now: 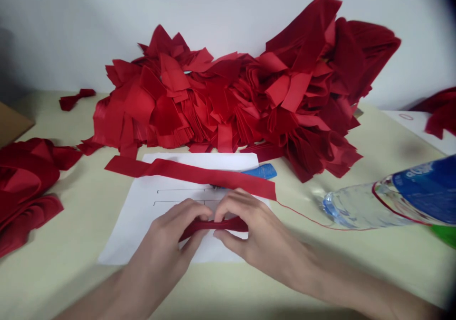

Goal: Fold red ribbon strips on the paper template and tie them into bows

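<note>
Sitting on a pale table [53, 272] is a huge heap of red cloth strips [228, 97], with a white sheet of paper [121, 249] in front of it. A long red strip [188, 175] lies across the paper. A clear water bottle [363, 206] lies on its side at the right, cut off by the edge of the view. Both hands pinch a short red strip [228, 224] that lies sideways, from left to right, above the paper. The left hand [167, 239] grips one end and the right hand [254, 234] grips the other, so both are equally near. The hands hide part of the strip, so its folds are hard to see.
</note>
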A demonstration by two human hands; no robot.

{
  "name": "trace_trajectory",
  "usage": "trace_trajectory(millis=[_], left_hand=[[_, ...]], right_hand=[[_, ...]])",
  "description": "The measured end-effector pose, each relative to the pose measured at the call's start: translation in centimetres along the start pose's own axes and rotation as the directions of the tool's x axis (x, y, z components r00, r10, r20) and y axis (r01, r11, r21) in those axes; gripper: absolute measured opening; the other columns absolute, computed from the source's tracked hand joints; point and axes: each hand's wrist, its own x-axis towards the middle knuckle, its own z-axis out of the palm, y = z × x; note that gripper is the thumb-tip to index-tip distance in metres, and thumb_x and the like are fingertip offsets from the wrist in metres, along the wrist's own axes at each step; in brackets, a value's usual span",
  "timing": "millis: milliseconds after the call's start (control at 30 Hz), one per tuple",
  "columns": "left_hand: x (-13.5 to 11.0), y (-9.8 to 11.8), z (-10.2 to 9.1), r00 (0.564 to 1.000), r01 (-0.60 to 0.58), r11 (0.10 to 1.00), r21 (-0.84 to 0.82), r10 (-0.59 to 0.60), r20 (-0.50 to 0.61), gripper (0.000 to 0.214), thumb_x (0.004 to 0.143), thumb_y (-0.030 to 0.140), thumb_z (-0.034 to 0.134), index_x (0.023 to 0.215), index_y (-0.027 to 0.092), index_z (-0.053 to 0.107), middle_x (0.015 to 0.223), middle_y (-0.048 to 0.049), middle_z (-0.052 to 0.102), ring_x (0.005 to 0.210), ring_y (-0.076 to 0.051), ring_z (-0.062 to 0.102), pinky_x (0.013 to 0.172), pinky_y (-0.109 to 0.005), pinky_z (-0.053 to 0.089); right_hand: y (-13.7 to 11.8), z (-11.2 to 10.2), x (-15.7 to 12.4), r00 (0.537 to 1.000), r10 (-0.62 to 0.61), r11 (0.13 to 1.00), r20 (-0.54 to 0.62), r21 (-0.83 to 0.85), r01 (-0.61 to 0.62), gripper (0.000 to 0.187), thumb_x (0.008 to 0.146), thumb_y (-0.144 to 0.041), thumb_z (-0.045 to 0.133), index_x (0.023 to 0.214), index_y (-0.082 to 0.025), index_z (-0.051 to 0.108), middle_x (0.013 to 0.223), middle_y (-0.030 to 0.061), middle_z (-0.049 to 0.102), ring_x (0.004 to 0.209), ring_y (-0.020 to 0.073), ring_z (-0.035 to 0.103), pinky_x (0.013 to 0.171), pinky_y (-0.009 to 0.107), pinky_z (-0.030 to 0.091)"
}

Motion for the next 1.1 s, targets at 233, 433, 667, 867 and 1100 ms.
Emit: trace_trajectory(millis=[233,433,667,867,1100], left_hand=[[-1.2,-0.6,0.7,0.9,-0.326,0.907,0.267,0.385,-0.207,0.031,0.085,0.003,0.052,0.114,0.015,0.052,0.098,-0.0059,0.06,0.09,-0.017,0.057,0.081,-0.031,0.048],[-1.2,-0.5,0.7,0.884,-0.296,0.872,0.389,0.405,-0.235,0.037,0.083,-0.002,0.052,0.117,0.013,0.053,0.11,-0.0102,0.055,0.099,-0.018,0.055,0.084,-0.03,0.047],[-0.6,-0.3,0.4,0.878,-0.381,0.88,0.282,0.44,-0.19,0.022,0.079,-0.001,0.059,0.095,0.015,0.062,0.089,-0.005,0.065,0.089,-0.02,0.056,0.079,-0.038,0.045],[0.2,0.0,-1.7,0.994,0.08,0.997,0.011,-0.081,0.08,0.013,0.083,0.022,0.059,0.073,0.023,0.067,0.064,0.004,0.063,0.06,-0.012,0.054,0.056,-0.025,0.043],[3.2,-1.8,-4.4,0.82,0.45,0.891,0.059,-0.438,0.368,0.021,0.078,0.031,0.057,0.062,0.019,0.063,0.061,0.0026,0.058,0.058,-0.013,0.051,0.052,-0.024,0.036]], right_hand=[[0.5,0.7,-1.0,0.916,-0.318,0.941,-0.244,-0.202,0.273,0.011,0.084,-0.007,0.054,0.079,-0.015,0.06,0.091,0.006,0.061,0.1,0.0216,0.046,0.082,0.034,0.042],[0.6,0.9,-0.9,0.814,-0.486,0.853,-0.319,-0.374,0.363,0.016,0.079,-0.002,0.056,0.068,-0.014,0.058,0.073,0.0029,0.062,0.087,0.0193,0.052,0.08,0.034,0.039],[0.4,0.9,-0.9,0.85,-0.447,0.873,-0.278,-0.346,0.345,0.015,0.082,-0.004,0.054,0.073,-0.014,0.061,0.073,0.0027,0.064,0.088,0.0196,0.054,0.082,0.035,0.038],[0.7,-1.2,0.0,0.986,0.094,0.992,0.14,0.076,-0.106,0.007,0.081,-0.021,0.063,0.087,-0.022,0.061,0.083,-0.0029,0.063,0.073,0.0121,0.056,0.065,0.024,0.042],[4.3,-3.4,1.1,0.886,0.26,0.909,0.383,0.212,-0.359,0.027,0.088,-0.038,0.05,0.106,-0.019,0.059,0.074,0.0006,0.064,0.066,0.0134,0.06,0.057,0.023,0.043]])
